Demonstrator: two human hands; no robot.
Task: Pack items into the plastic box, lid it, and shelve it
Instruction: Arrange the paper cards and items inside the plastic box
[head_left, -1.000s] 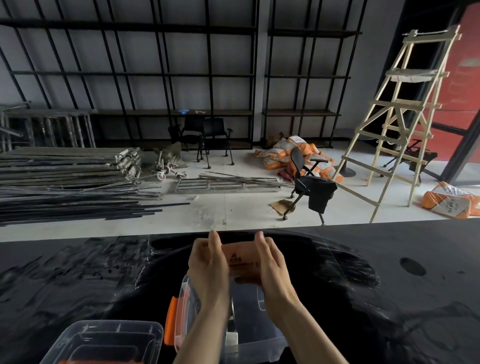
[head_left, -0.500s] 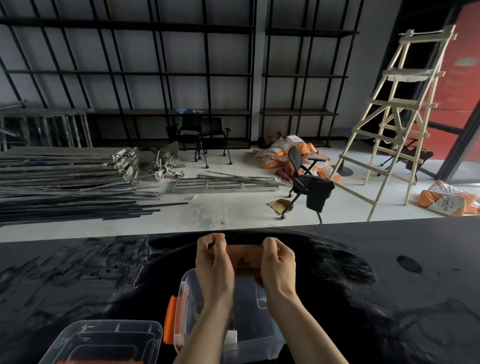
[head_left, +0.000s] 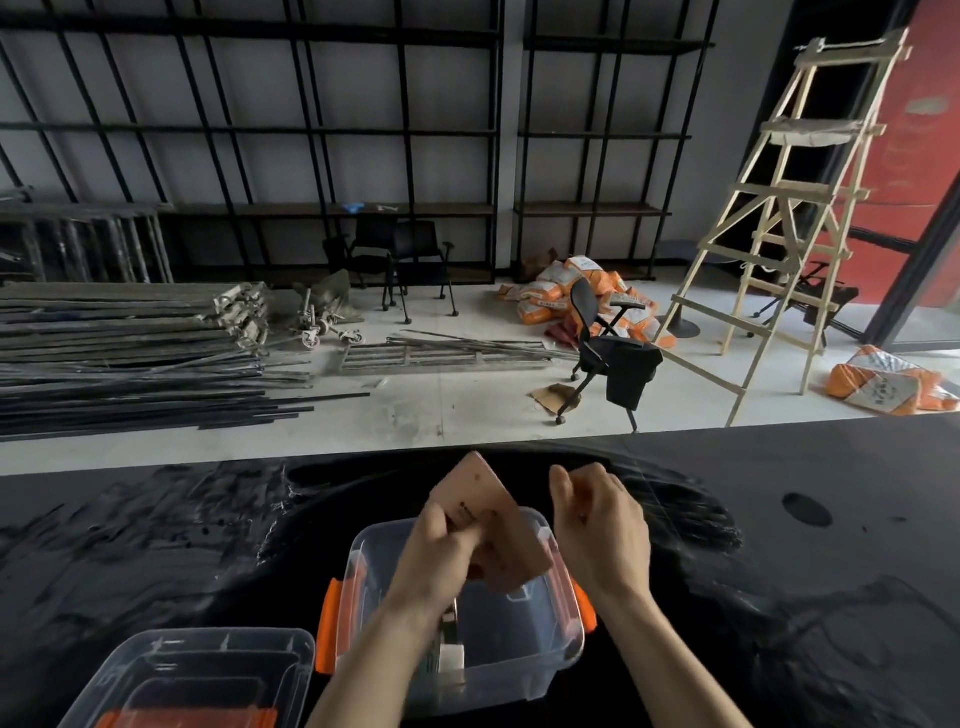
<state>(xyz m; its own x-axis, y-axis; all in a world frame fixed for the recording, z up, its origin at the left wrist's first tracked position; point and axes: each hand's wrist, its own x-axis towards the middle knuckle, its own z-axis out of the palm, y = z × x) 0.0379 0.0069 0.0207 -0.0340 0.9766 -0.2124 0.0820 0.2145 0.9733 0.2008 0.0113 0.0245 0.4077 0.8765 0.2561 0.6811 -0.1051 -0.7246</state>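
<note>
A clear plastic box (head_left: 519, 634) with orange side latches sits on the black table in front of me. My left hand (head_left: 441, 551) grips a flat tan packet (head_left: 498, 530) and holds it tilted over the box's far half. My right hand (head_left: 597, 514) hovers just right of the packet, fingers loosely curled, holding nothing. A small white item (head_left: 451, 657) lies inside the box, partly hidden by my left forearm. The clear lid (head_left: 197, 675) with an orange handle lies to the box's left at the bottom edge.
The black table (head_left: 779, 571) stretches wide on both sides. Beyond it on the floor are a metal bar pile (head_left: 130, 353), an office chair (head_left: 608, 353), a wooden ladder (head_left: 789, 218), orange sacks (head_left: 893, 387) and black wall shelving (head_left: 332, 208).
Both hands held the packet level above the box before. Now my right hand has let go and drawn right, and my left hand has tipped the packet down toward the box.
</note>
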